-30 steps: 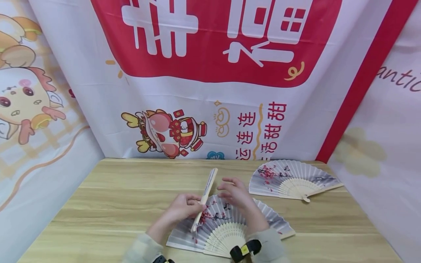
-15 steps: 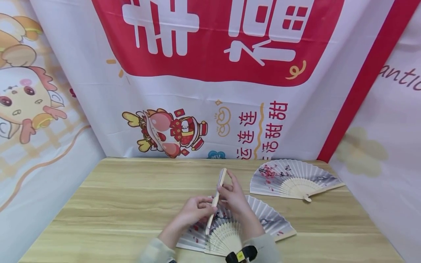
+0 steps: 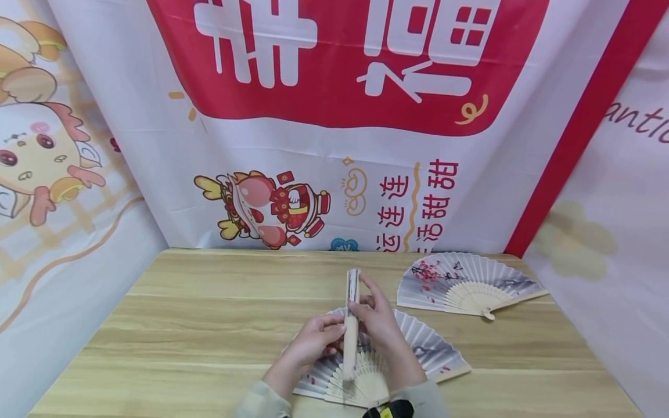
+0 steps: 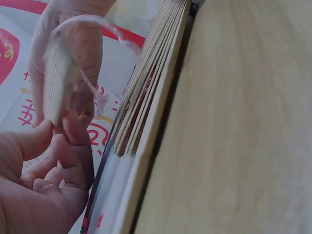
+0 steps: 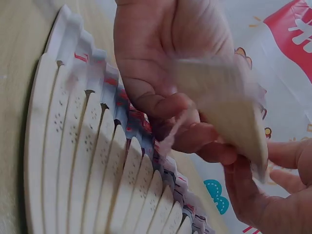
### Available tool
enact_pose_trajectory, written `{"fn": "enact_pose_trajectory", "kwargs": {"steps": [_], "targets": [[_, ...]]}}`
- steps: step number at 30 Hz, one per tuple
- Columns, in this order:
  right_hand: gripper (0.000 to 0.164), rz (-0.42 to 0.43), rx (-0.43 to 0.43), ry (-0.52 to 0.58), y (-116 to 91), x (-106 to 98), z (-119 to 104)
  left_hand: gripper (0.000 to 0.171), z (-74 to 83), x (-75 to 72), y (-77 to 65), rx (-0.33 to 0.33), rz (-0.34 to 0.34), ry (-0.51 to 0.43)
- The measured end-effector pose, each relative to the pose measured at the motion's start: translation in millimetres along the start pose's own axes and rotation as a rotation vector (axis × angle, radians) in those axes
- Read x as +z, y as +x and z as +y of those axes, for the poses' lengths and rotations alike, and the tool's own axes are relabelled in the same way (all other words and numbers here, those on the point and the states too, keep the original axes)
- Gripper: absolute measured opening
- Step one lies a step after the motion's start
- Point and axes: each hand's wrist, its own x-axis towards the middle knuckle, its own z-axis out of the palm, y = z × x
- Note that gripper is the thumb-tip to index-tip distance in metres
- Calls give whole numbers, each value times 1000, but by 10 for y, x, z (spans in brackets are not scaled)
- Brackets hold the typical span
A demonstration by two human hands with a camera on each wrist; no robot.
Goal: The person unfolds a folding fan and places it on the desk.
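Note:
My left hand and right hand pinch a folded hand fan from either side. The fan stands lengthwise above an open fan, its pale wooden outer rib facing me and layered cloth edges visible near its far end. In the left wrist view, a pinkish cord loops from the folded fan. My left fingers are at its middle; my right fingers reach further up it. Below lies the open fan, grey cloth on pierced pale ribs, partly covered by my hands and the folded fan.
Another open fan with red blossoms lies at the back right of the wooden table. A printed cloth backdrop rises at the table's far edge, and printed cloths hang at both sides.
The folded fan has shifted right and turned from slanting to nearly straight away from me. My right hand, apart from it at first, has taken hold of it; my left hand has moved right.

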Motion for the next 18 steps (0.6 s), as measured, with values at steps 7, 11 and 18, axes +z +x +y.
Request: {"fn": "enact_pose_trajectory", "kwargs": {"steps": [7, 11, 18], "targets": [[51, 37, -28, -98, -36, 28, -50, 40, 27, 36, 9, -9, 22, -33], [51, 41, -39, -123, -43, 30, -82, 39, 28, 47, 7, -8, 33, -39], [55, 18, -96, -194, -55, 22, -100, 37, 26, 62, 0, 36, 48, -8]]}}
